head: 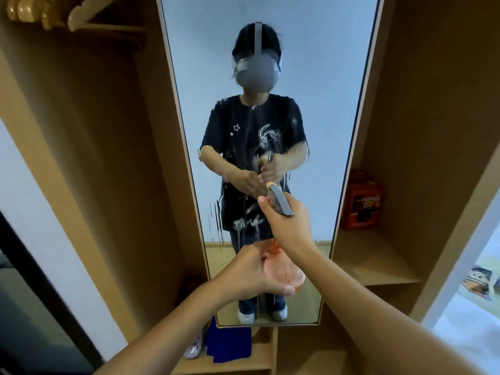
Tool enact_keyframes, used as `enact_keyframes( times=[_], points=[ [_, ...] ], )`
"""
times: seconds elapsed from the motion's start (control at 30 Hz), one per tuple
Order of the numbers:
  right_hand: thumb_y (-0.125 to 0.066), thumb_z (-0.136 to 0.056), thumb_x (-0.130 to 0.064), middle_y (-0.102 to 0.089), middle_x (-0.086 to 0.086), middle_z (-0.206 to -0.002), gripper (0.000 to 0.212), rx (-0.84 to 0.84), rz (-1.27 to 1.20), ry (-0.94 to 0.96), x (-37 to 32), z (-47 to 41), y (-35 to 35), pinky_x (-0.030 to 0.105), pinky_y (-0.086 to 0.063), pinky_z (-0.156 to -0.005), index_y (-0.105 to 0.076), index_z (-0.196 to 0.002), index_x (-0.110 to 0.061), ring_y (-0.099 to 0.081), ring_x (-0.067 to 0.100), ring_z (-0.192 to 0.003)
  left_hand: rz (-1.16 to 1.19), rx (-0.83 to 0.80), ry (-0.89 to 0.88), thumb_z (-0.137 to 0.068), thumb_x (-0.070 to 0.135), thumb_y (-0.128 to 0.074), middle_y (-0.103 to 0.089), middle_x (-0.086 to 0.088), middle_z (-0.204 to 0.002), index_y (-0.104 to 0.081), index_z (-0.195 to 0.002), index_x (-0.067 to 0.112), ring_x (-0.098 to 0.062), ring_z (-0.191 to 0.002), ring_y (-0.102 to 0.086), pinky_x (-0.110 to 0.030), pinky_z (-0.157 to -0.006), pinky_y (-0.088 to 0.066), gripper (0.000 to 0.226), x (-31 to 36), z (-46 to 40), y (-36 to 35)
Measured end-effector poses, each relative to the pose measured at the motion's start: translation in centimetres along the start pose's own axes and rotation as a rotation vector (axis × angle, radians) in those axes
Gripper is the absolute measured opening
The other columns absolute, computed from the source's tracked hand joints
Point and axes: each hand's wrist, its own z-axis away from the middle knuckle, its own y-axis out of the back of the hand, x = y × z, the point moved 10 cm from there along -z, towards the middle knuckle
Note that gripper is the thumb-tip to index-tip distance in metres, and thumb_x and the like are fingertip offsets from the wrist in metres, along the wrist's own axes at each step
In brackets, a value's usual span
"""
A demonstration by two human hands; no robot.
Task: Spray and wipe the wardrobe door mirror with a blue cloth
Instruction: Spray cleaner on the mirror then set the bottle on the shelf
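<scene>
The tall wardrobe door mirror [311, 77] stands straight ahead, with white spray streaks running down its middle and lower part. My right hand [290, 226] grips the grey trigger head of a spray bottle [281, 203], nozzle pointing at the glass. My left hand [249, 272] cups the bottle's pinkish body [284, 272] from below. The blue cloth [228, 345] lies on the wooden base shelf below the mirror, to the left, away from both hands.
Open wooden wardrobe compartments flank the mirror. An orange box [362, 204] sits on the right shelf [373, 258]. Wooden hangers [78, 14] hang at the top left. A white shoe [193, 347] lies beside the cloth. A bed with printed fabric [479, 282] shows at the far right.
</scene>
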Motion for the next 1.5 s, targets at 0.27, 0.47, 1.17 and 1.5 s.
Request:
enact_keyframes(
  times=[0.27,0.47,1.17,1.5],
  points=[
    [-0.062,-0.094,-0.028,-0.051,-0.016,-0.048,0.023,-0.011,-0.007,-0.005,0.6,-0.4,1.2,0.008,-0.031,-0.042,-0.049,-0.076,-0.030,-0.044,-0.002,-0.042,-0.018,-0.001,0.001,-0.055,0.049,-0.085,-0.061,0.015,-0.118,-0.051,-0.125,0.028,-0.005,-0.110,-0.058,-0.034,-0.090,-0.055,0.081,0.6,-0.7,-1.1],
    [-0.062,-0.094,-0.027,-0.047,-0.001,-0.053,0.031,0.053,0.023,-0.051,1.7,-0.5,2.5,0.016,-0.033,-0.040,-0.050,-0.066,-0.021,-0.043,0.006,-0.044,-0.026,0.013,-0.007,-0.052,0.057,-0.082,-0.061,0.015,-0.117,-0.050,-0.124,0.030,-0.007,-0.110,-0.059,-0.034,-0.088,-0.056,0.083,1.2,-1.1,-2.2],
    [-0.064,-0.092,-0.036,-0.049,0.007,-0.055,0.042,0.148,0.049,-0.095,4.0,-0.9,9.1,0.024,-0.038,-0.047,-0.054,-0.069,-0.002,-0.047,0.015,-0.052,-0.032,-0.048,-0.056,-0.064,0.038,-0.087,-0.061,0.011,-0.120,-0.051,-0.125,0.025,-0.004,-0.109,-0.058,-0.025,-0.088,-0.054,0.072,4.7,-4.0,-6.7],
    [-0.063,-0.092,-0.036,-0.068,0.018,-0.082,0.033,0.200,0.044,-0.102,4.5,-0.6,12.0,0.040,-0.054,-0.067,-0.064,-0.085,-0.004,-0.062,0.030,-0.072,-0.044,-0.075,-0.091,-0.064,0.039,-0.086,-0.059,0.013,-0.121,-0.051,-0.126,0.027,-0.002,-0.110,-0.057,-0.024,-0.092,-0.051,0.072,6.1,-4.8,-8.2]
  ],
)
